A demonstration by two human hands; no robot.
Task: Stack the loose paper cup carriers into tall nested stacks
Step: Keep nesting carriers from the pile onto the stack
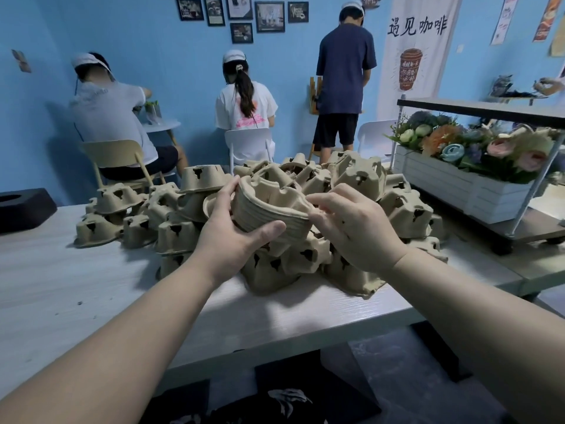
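Mostly ribbed, moulded-pulp nested stack (269, 214)

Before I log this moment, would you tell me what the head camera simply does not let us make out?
- Head view: how many carriers are nested in the held stack; layered rims too fine to count.
- Right hand fingertips, seen from behind: grip on the rim unclear.
- Pile of loose carriers: its far side is hidden by nearer carriers.
- Left hand hides the stack's near left wall.

Matt moulded-pulp carriers (269, 209) lie on a pale wood-grain table (91, 286)
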